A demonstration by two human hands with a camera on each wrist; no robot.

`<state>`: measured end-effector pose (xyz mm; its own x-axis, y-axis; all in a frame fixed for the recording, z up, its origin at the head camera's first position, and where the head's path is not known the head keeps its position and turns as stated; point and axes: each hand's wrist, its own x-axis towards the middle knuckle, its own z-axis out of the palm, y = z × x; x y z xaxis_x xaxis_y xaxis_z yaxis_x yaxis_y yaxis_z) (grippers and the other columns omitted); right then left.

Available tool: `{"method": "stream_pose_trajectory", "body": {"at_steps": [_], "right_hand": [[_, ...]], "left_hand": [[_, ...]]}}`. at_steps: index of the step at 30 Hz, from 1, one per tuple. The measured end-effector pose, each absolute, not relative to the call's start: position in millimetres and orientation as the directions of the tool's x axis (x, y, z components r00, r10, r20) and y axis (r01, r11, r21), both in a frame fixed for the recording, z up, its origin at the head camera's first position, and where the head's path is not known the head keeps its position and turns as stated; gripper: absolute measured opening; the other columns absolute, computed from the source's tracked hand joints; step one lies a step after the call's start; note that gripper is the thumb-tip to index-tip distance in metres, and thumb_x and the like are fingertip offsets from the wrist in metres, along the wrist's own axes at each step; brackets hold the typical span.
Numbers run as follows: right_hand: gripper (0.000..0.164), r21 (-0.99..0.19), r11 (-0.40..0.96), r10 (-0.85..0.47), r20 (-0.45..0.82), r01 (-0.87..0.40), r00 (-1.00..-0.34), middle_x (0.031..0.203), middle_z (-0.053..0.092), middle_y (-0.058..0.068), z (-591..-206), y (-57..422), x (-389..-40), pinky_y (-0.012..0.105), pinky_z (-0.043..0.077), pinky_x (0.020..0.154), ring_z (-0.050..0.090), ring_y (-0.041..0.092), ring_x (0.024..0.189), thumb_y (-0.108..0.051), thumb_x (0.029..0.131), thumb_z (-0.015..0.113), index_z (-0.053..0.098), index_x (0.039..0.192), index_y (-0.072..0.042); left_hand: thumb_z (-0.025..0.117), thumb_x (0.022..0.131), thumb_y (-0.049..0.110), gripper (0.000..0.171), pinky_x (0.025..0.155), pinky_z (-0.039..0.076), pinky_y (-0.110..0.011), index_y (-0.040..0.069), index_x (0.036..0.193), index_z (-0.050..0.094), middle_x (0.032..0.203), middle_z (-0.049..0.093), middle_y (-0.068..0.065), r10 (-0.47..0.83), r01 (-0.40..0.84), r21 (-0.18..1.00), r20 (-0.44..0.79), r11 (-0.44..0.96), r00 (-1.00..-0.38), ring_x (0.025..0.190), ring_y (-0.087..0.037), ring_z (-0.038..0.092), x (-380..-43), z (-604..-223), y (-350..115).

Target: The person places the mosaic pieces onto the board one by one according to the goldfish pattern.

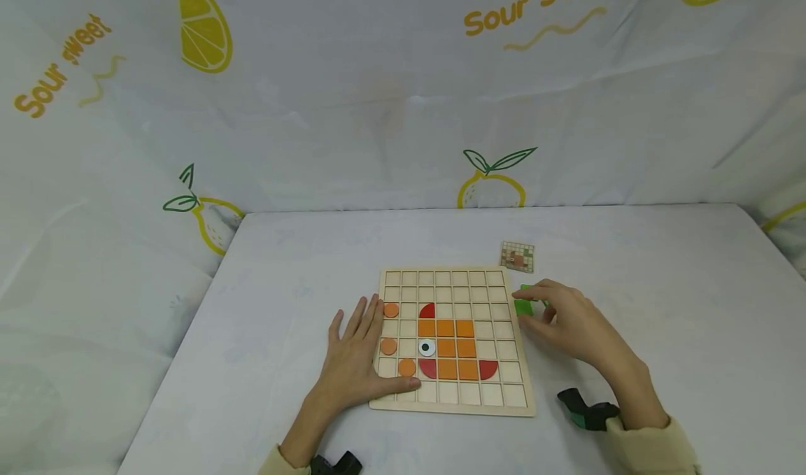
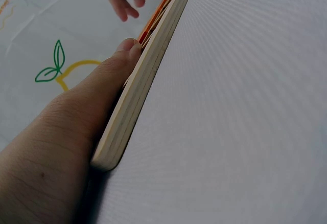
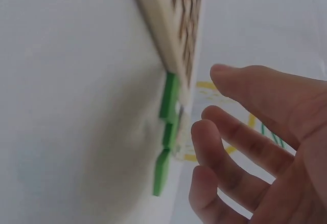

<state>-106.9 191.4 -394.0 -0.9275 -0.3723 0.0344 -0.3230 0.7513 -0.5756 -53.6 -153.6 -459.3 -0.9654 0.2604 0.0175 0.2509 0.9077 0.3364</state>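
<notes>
My left hand [image 1: 352,363] lies with fingers spread along the left side of a wooden grid board [image 1: 516,403]; its thumb [image 2: 115,70] rests on the board's near edge. On the board, orange square tiles [image 1: 446,348], red quarter-round tiles [image 1: 488,369] and a white eye tile [image 1: 427,348] form a fish shape. Several orange discs [image 1: 406,368] lie to its left. My right hand [image 1: 576,321] hovers beside the board's right edge, thumb and fingers loosely bent and apart, holding nothing. Close to it are several green pieces [image 3: 169,98], partly hidden by the hand in the head view.
A small picture card [image 1: 518,257] lies past the board's far right corner. Black straps [image 1: 588,410] are on both wrists. The white table [image 1: 283,265] meets a lemon-printed cloth [image 1: 378,111] at the back.
</notes>
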Motion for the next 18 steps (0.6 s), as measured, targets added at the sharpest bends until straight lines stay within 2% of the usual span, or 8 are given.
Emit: {"method": "stream_pose_trajectory", "body": {"at_steps": [10,18], "right_hand": [[0.04,-0.599,0.734,-0.392,0.012,-0.32,-0.92,0.115,0.072,0.013,-411,197,-112,0.02,0.044,0.061,0.049,0.008,0.069,-0.004,0.088,0.075,0.07,0.127,-0.004],[0.033,-0.603,0.739,-0.399,-0.033,-0.3,-0.916,0.119,0.073,0.015,-409,197,-112,0.022,0.047,0.062,0.054,0.011,0.072,-0.002,0.086,0.075,0.074,0.119,-0.006]], "left_hand": [[0.065,0.065,0.087,0.136,0.124,0.004,-0.066,0.006,0.163,0.018,0.173,0.013,-0.007,0.262,0.252,0.341,0.015,0.906,-0.965,0.163,-0.029,0.01,-53,-460,-154],[0.064,0.065,0.088,0.136,0.124,0.005,-0.066,0.006,0.164,0.018,0.173,0.014,-0.007,0.262,0.253,0.327,0.017,0.91,-0.965,0.162,-0.029,0.011,-53,-460,-154]]}}
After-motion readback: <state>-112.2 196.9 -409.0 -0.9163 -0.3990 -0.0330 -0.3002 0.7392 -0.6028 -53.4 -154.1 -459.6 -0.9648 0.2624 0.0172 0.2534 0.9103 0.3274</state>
